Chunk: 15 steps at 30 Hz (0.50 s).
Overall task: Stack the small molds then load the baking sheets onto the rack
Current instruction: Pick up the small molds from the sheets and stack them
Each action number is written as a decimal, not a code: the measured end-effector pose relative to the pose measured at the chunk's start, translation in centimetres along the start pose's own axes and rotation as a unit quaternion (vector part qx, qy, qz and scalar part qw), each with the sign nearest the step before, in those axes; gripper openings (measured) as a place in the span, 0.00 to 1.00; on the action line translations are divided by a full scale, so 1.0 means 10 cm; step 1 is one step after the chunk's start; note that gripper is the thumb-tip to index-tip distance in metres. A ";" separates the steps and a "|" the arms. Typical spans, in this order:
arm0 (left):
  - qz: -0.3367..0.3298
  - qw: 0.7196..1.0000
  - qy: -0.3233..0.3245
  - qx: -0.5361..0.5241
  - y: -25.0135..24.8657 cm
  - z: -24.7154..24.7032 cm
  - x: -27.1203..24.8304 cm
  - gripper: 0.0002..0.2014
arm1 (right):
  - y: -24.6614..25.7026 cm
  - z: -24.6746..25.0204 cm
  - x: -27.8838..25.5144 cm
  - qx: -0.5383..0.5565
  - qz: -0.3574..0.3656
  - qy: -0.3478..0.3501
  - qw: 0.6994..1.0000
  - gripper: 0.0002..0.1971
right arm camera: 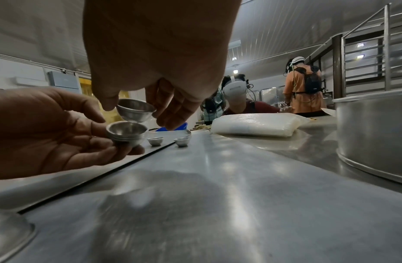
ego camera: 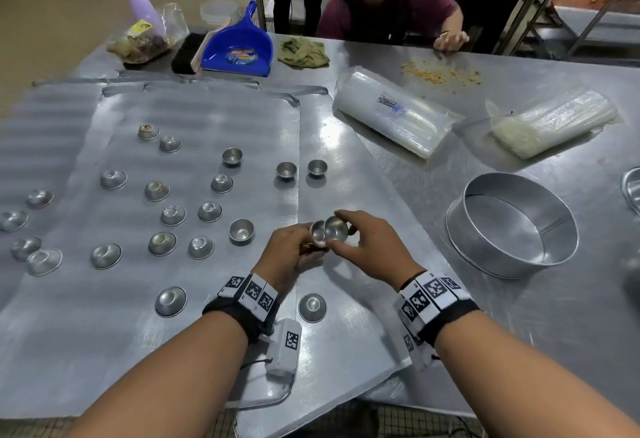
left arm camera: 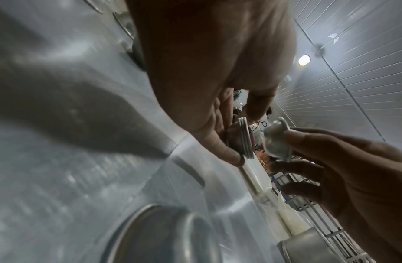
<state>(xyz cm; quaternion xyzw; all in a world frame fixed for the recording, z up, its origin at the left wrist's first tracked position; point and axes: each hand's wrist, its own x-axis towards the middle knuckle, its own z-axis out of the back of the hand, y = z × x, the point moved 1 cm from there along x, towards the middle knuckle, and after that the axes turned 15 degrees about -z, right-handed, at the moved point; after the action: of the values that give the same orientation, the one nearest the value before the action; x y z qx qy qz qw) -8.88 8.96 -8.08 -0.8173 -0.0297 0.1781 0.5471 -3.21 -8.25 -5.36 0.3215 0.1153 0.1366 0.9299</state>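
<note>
One mold [right arm camera: 136, 110] pinched in right hand [right arm camera: 154, 53], just above left hand's [right arm camera: 48, 131] stack [right arm camera: 127, 132].

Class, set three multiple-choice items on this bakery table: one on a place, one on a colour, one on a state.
1. Where is the round cake tin?
A. right of the hands
B. on the left tray
C. under the dustpan

2. What colour is the dustpan?
A. red
B. blue
C. green

3. What is the right hand doing?
A. resting flat, holding nothing
B. gripping the spray bottle
C. holding one mold above the stack held by the left hand

Answers: 1 A, it stands on the table to their right; 2 B, plainly blue; 3 C, right wrist view shows it.
</note>
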 end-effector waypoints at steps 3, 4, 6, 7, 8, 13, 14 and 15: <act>-0.012 0.999 -0.019 -0.030 -0.07 -0.03 0.00 0.14 | 0.10 -0.06 0.04 -0.017 0.008 0.006 1.000 0.29; -0.015 0.999 -0.021 -0.033 -0.08 -0.03 0.01 0.14 | 0.11 -0.08 0.04 -0.022 0.006 0.007 1.000 0.29; -0.018 0.999 -0.022 -0.033 -0.09 -0.02 0.01 0.14 | 0.13 -0.10 0.05 -0.026 0.000 0.006 1.000 0.29; -0.018 0.999 -0.018 -0.031 -0.11 -0.01 0.02 0.13 | 0.13 -0.11 0.05 -0.025 -0.003 0.007 1.000 0.29; -0.019 0.999 -0.011 -0.028 -0.11 0.00 0.01 0.13 | 0.14 -0.12 0.05 -0.024 -0.005 0.010 1.000 0.29; -0.021 0.999 -0.021 -0.023 -0.07 0.11 -0.01 0.11 | 0.16 -0.12 0.00 0.017 -0.028 0.030 0.999 0.33; -0.019 0.999 -0.029 -0.021 -0.05 0.14 -0.01 0.11 | 0.14 -0.11 -0.01 0.022 -0.033 0.026 0.999 0.31; -0.018 0.999 -0.037 -0.020 -0.05 0.17 0.00 0.10 | 0.11 -0.11 -0.02 0.015 -0.034 0.024 0.999 0.28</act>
<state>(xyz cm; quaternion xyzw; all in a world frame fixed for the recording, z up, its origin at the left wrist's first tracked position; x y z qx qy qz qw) -9.39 10.65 -8.22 -0.8205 -0.0679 0.1978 0.5321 -3.93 -6.85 -5.43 0.3282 0.1503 0.1105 0.9260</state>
